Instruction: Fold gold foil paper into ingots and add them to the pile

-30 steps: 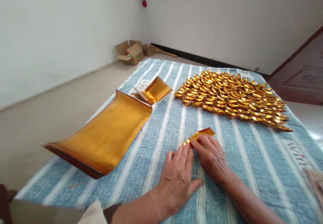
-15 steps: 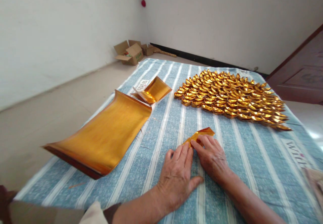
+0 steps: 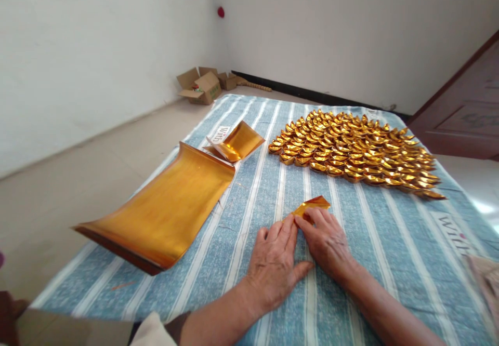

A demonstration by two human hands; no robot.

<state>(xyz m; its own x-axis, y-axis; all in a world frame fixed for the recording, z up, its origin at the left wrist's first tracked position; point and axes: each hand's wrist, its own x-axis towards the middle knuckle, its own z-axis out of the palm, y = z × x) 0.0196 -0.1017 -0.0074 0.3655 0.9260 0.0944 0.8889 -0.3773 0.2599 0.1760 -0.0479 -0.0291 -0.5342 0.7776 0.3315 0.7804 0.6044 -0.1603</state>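
Folded gold-foil strip (image 3: 317, 203), in from near edge of blue-striped cloth worktop (image 3: 202, 278): likely light, slick, creasable; hold edges. Left hand (image 3: 273, 263) open, flat against it; right hand (image 3: 326, 239) curled over, grip unclear.

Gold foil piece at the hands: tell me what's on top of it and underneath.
The left hand and right hand are on top, covering part of the gold foil piece. Striped cloth shows around it; whatever lies directly underneath, and the foil beneath the hands, is covered.
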